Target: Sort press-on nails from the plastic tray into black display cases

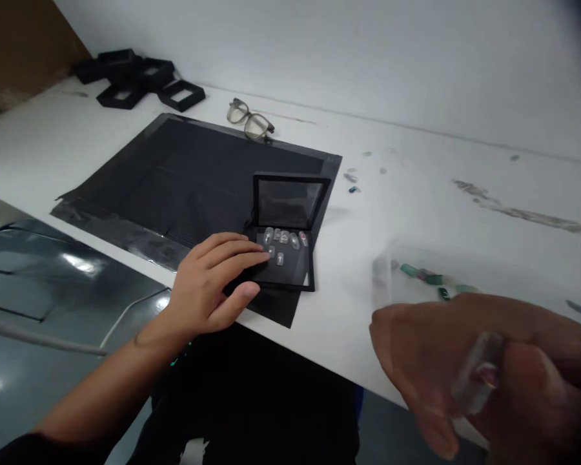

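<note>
My left hand point(213, 278) lies with its fingers stretched out over an open black box point(311, 274). Its fingertips reach a clear press-on nail point(271, 252) inside. More clear press-on nails point(284, 237) stand in a row near the hinge, and another nail point(279, 259) sits just below them. The box's lid point(290, 203) is tilted up and has a window. Close to the camera at the right, my blurred right hand point(416, 361) is closed on a clear press-on nail point(479, 374) with a pinkish-red decoration.
Under the box spreads a black sheet point(174, 174) on the white table point(348, 310). Eyeglasses point(256, 126) and several black boxes point(181, 95) lie at the back. A clear tray point(382, 284) with green nails point(433, 279) is beyond my right hand; loose nails point(353, 190) lie about.
</note>
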The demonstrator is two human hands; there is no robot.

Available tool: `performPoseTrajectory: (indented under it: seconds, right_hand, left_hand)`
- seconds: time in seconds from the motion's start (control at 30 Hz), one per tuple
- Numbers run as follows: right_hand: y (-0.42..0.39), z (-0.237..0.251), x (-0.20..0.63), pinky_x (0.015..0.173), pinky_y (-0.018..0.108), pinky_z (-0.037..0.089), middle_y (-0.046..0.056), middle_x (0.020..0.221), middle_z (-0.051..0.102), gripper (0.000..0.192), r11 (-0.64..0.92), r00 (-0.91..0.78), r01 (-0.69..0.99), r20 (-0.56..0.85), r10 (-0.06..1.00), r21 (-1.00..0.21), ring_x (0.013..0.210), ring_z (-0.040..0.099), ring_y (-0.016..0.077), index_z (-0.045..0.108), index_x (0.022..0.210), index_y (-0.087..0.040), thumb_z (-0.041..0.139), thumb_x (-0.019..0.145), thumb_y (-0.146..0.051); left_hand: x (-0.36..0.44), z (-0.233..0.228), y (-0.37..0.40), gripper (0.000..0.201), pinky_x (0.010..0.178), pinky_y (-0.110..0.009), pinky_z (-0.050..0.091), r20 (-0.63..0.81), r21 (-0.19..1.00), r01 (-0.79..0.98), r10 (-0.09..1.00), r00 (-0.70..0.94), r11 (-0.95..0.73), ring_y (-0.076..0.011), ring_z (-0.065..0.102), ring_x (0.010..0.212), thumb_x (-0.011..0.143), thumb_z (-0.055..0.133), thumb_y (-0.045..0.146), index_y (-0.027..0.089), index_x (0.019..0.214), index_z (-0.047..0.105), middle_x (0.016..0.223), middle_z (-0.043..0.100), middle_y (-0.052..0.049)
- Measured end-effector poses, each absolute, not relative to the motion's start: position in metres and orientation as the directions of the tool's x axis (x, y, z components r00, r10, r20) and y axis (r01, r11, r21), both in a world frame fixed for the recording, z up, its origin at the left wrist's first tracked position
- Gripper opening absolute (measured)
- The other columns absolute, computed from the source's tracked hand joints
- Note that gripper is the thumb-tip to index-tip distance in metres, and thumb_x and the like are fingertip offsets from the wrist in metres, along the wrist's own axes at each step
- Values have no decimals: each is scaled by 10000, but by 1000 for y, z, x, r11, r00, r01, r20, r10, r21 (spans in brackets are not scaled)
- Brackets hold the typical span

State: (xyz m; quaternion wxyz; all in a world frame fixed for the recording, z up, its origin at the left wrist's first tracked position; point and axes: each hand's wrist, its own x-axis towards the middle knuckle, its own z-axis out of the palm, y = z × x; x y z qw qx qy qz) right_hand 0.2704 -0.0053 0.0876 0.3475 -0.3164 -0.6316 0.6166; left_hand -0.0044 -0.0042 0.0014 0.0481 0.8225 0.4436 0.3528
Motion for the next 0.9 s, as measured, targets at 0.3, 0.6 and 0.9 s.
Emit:
performPoseTrajectory:
  seconds: [0.3, 0.6, 0.9]
  right_hand:
    - [7, 50, 230, 570, 247, 441, -19, 589, 535, 276, -7, -419, 28, -18, 908, -1000, 580, 510, 105, 750, 821, -267, 586, 997, -400]
    - [34, 26, 221, 493, 227, 386, -8, 603, 585, 252, 131, -264, 554, -24, 964, -822, 550, 491, 105, 706, 729, -200, 652, 895, -382]
    - [39, 22, 224, 480, 238, 354, -22, 585, 523, 255, 112, -247, 634, -63, 967, -765, 545, 455, 107, 663, 717, -204, 675, 863, -412]
  left_hand:
    - [2, 2, -1, 278, 1017, -384, 539, 586, 395, 716, 758, 286, -576, -232, 641, 1141, 926, 648, 329, 146, 1120, 728, 1114, 750, -64]
    - [1, 1, -3, 252, 1002, -422, 569, 588, 357, 736, 750, 301, -575, -255, 638, 1188, 901, 686, 338, 180, 1088, 745, 1139, 751, -46]
    - [1, 0, -3, 252, 965, -413, 587, 590, 374, 716, 747, 307, -590, -248, 648, 1174, 894, 699, 337, 183, 1089, 739, 1133, 756, -28]
